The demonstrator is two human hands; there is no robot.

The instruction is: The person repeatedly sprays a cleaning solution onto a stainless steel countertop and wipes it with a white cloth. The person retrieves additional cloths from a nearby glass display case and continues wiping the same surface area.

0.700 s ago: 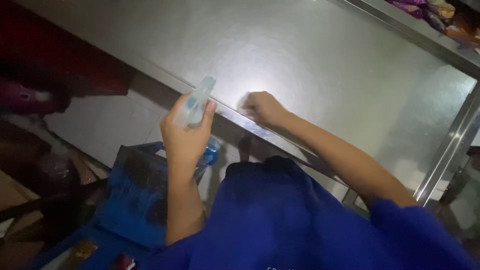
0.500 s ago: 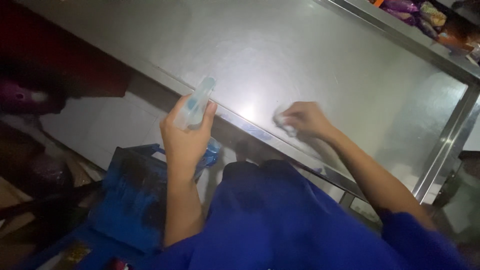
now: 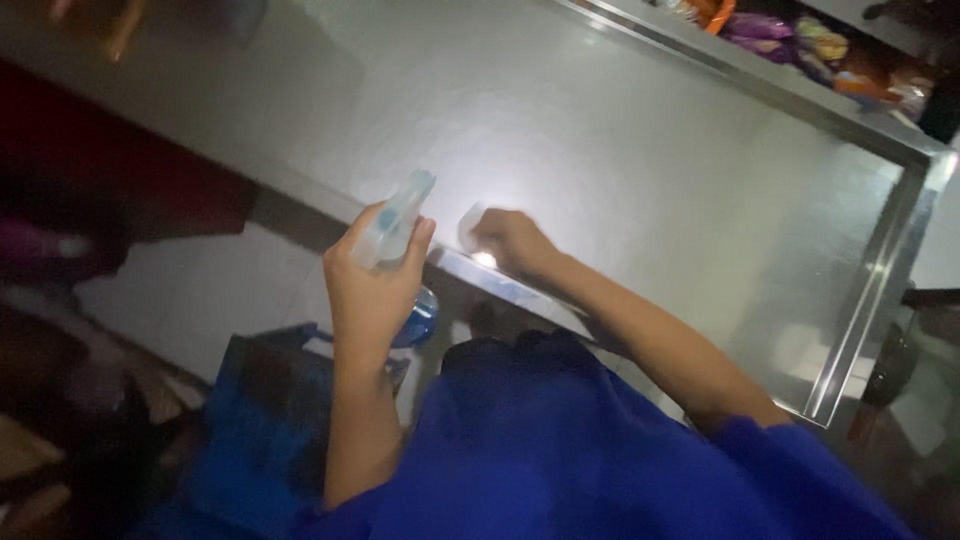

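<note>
Left hand (image 3: 372, 285) wrapped around the spray bottle (image 3: 397, 222), right hand (image 3: 510, 243) pressing a white cloth (image 3: 470, 226) at the table's (image 3: 650, 150) near edge (mid-wipe). Next, probably, another pass along that edge.

The bench (image 3: 640, 150) is brushed steel, smooth and glossy under glare. The spray bottle (image 3: 393, 222) is translucent plastic; the wiping cloth (image 3: 468, 228) looks soft, matt.
</note>
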